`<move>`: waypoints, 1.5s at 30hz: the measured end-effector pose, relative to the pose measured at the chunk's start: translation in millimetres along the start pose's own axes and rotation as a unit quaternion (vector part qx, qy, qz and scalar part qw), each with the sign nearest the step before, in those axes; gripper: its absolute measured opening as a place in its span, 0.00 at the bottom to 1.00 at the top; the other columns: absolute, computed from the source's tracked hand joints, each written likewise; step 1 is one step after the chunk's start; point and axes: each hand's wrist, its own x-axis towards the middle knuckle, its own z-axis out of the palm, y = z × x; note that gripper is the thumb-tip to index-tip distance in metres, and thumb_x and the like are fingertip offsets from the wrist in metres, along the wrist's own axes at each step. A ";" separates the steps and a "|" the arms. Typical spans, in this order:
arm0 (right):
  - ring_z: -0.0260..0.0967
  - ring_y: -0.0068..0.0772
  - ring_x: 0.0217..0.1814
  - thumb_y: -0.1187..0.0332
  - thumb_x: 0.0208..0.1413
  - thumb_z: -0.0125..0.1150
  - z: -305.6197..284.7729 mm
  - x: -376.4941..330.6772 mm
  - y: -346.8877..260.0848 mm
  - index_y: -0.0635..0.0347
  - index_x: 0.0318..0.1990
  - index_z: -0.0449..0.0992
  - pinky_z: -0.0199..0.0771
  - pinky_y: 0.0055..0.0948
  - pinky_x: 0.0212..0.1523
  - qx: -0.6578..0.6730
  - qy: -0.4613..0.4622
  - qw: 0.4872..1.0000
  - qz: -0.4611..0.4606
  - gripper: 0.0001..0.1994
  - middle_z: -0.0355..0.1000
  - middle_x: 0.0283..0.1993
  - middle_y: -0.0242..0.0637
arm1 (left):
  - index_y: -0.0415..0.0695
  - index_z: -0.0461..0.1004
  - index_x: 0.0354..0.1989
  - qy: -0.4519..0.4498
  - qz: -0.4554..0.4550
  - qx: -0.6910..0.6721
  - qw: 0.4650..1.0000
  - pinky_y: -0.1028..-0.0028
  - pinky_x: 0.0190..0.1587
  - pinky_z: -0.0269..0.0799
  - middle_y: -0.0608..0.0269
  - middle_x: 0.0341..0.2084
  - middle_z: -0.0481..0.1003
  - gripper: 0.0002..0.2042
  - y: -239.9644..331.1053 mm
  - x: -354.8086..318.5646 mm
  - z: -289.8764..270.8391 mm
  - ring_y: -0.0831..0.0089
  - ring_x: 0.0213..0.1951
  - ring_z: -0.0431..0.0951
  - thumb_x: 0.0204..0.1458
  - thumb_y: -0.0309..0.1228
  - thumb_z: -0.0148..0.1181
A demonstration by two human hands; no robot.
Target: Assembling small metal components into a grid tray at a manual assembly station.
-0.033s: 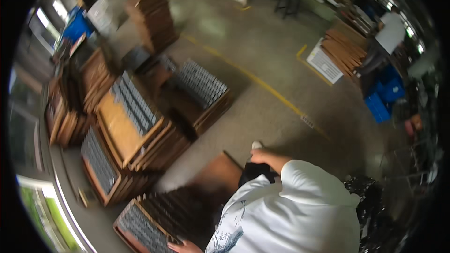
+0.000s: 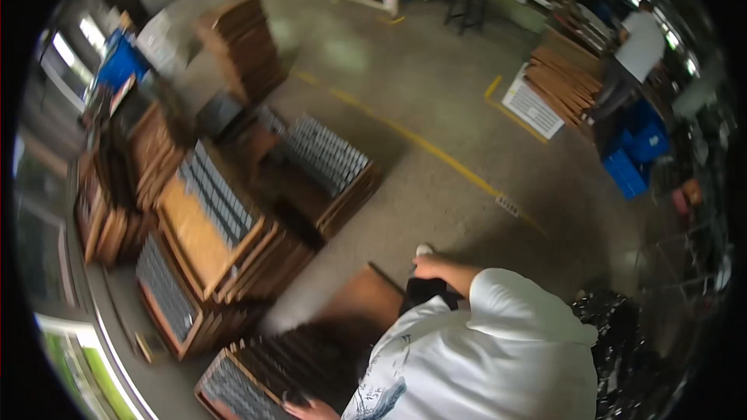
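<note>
My left hand (image 2: 313, 409) is at the lower edge, beside the rim of a wooden tray (image 2: 261, 385) holding rows of small grey pieces (image 2: 232, 386). Its fingers are bent around a small dark thing (image 2: 295, 399), too blurred to name. In front of my body, my right hand (image 2: 426, 267) hangs above the floor, close to my dark trousers (image 2: 424, 289) and a white shoe tip (image 2: 424, 250). Its fingers are too small and smeared to read. Left of that hand lies a brown board (image 2: 366, 294), partly behind dark slats (image 2: 311, 354).
Stacked wooden trays (image 2: 206, 222), some with grey pieces, fill the left side. Further off stands a tall brown stack (image 2: 241, 47). A yellow line (image 2: 420, 142) crosses the floor. At right, another person (image 2: 640, 45) is by brown strips (image 2: 556, 82) and blue bins (image 2: 626, 167).
The view has tilted slightly, so nearby trays sit a little lower in the picture. Both hands stay in nearly the same places.
</note>
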 end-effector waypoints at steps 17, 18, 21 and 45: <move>0.77 0.48 0.31 0.60 0.48 0.56 102.7 -83.9 146.3 0.64 0.28 0.80 0.76 0.42 0.37 0.338 0.307 0.783 0.422 0.15 0.77 0.25 0.48 | 0.38 0.70 0.44 -0.460 0.432 0.021 0.775 0.52 0.44 0.68 0.39 0.45 0.69 0.16 238.7 228.4 152.3 0.40 0.44 0.72 0.51 0.36 0.58; 0.77 0.46 0.29 0.58 0.49 0.57 107.8 -105.3 132.4 0.62 0.26 0.80 0.76 0.42 0.35 0.377 0.245 0.798 0.401 0.15 0.77 0.24 0.46 | 0.43 0.72 0.44 -0.494 0.423 0.084 0.755 0.52 0.44 0.69 0.39 0.49 0.69 0.17 224.0 240.2 171.2 0.40 0.44 0.72 0.52 0.42 0.55; 0.74 0.38 0.22 0.55 0.48 0.62 170.7 -128.3 102.4 0.62 0.25 0.82 0.76 0.38 0.29 0.448 0.162 0.795 0.375 0.17 0.77 0.23 0.43 | 0.42 0.71 0.45 -0.522 0.428 0.196 0.711 0.52 0.46 0.70 0.38 0.46 0.70 0.19 242.2 266.5 223.1 0.41 0.45 0.73 0.50 0.43 0.57; 0.75 0.35 0.29 0.58 0.51 0.59 -22.9 -65.8 104.3 0.61 0.33 0.81 0.72 0.33 0.33 0.537 0.372 0.686 0.320 0.14 0.77 0.26 0.41 | 0.44 0.73 0.51 -0.614 0.547 -0.015 0.569 0.56 0.52 0.69 0.48 0.44 0.75 0.19 511.6 141.3 328.7 0.52 0.50 0.74 0.53 0.39 0.57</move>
